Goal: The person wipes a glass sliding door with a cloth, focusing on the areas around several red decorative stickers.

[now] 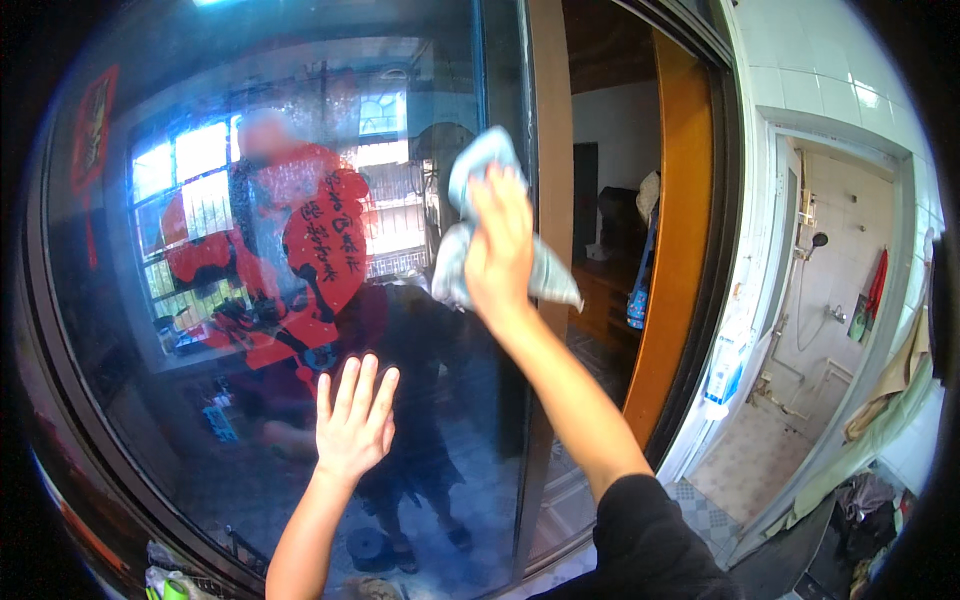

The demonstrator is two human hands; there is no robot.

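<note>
My right hand (501, 244) presses a pale blue-green cloth (553, 277) against the dark glass panel (457, 352) of a sliding door, close to the panel's right edge. Bunched parts of the cloth stick out above and on both sides of the fingers. Lower and to the left, my left hand (355, 420) lies flat on the glass with its fingers apart and nothing in it. A red decal (330, 232) with black writing shows on the panel above that hand. Reflections of a barred window and a person cover much of the glass.
Right of the panel's brown frame (551, 187) is an opening into a room, bordered by an orange-brown jamb (667, 225). Farther right, a doorway shows a tiled shower room with a shower head (819, 239). Dark clothes (862, 502) lie heaped at lower right.
</note>
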